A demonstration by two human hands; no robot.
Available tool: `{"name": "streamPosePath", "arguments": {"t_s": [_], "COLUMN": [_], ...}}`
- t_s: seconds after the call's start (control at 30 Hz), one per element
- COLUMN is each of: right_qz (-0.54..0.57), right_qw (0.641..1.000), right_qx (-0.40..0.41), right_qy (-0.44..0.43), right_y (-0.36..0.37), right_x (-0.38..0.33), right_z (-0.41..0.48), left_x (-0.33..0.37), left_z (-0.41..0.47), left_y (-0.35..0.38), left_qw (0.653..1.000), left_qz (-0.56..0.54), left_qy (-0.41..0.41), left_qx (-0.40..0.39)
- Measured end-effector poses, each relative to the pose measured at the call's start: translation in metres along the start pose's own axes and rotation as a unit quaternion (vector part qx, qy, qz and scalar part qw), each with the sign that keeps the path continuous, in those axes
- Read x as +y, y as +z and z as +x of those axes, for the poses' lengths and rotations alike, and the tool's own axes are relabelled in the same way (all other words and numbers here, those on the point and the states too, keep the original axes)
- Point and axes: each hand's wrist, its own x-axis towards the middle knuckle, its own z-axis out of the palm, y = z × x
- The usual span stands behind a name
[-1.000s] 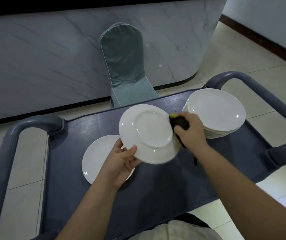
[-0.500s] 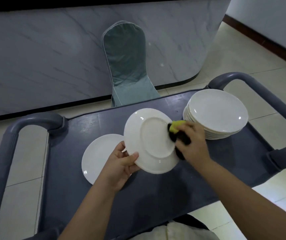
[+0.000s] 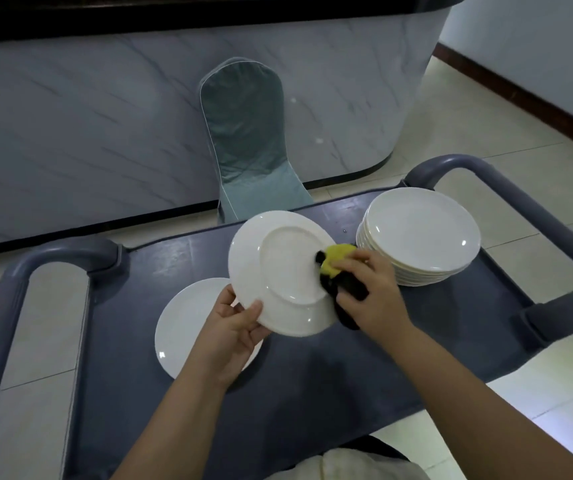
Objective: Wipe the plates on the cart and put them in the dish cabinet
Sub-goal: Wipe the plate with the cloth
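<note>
Left hand (image 3: 231, 329): grips tilted plate (image 3: 279, 271) by its lower rim.
Right hand (image 3: 369, 294): clutches cloth (image 3: 337, 263), pressed against plate's underside.
Stack of plates (image 3: 420, 233): just beyond right hand.

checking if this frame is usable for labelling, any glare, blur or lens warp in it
Head view: dim, bluish light overall, small glints only on the stack of plates and the held plate; head view: brighter reflection on the floor tiles lower right; head view: wide-angle bend in the cart handle; head view: the cloth in the right hand looks slightly soft.
</note>
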Motion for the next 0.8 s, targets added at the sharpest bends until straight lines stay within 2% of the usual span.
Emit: {"name": "streamPosePath", "arguments": {"t_s": [0.07, 0.1, 0.23, 0.3, 0.33, 0.43, 0.5, 0.57, 0.7, 0.8], "right_qz": [0.000, -0.001, -0.005, -0.007, -0.013, -0.024, 0.003, 0.018, 0.012, -0.016], "right_qw": [0.997, 0.997, 0.992, 0.982, 0.983, 0.996, 0.998, 0.999, 0.994, 0.997], "right_qx": [0.034, 0.028, -0.083, -0.139, -0.148, -0.081, -0.015, 0.013, -0.049, -0.046], "right_qy": [0.075, 0.065, -0.094, -0.123, -0.107, 0.024, 0.067, 0.023, -0.093, -0.053], "right_y": [0.003, 0.007, 0.014, 0.000, -0.008, -0.020, -0.016, -0.012, -0.023, -0.048], "right_x": [-0.007, -0.019, -0.049, -0.031, -0.020, -0.005, -0.025, -0.046, -0.043, -0.011], "right_z": [0.019, 0.027, 0.014, 0.004, 0.006, 0.028, 0.042, 0.041, 0.011, 0.001], "left_x": [-0.009, -0.011, -0.002, 0.006, 0.008, 0.004, 0.004, 0.010, 0.023, 0.027], "left_z": [-0.002, -0.002, 0.003, 0.004, 0.003, 0.002, 0.003, 0.006, 0.016, 0.028], "left_y": [0.006, 0.010, 0.015, 0.009, 0.008, 0.015, 0.027, 0.039, 0.058, 0.080], "left_qw": [0.999, 0.999, 0.999, 0.999, 0.999, 0.996, 0.992, 0.989, 0.993, 0.992], "left_qz": [0.036, 0.050, 0.043, 0.038, 0.041, 0.091, 0.125, 0.139, 0.111, 0.117], "left_qy": [-0.009, -0.007, 0.011, 0.019, 0.022, 0.016, 0.012, 0.016, 0.036, 0.051], "left_qx": [-0.012, -0.016, -0.002, 0.008, 0.008, -0.011, -0.026, -0.045, -0.033, -0.001]}}
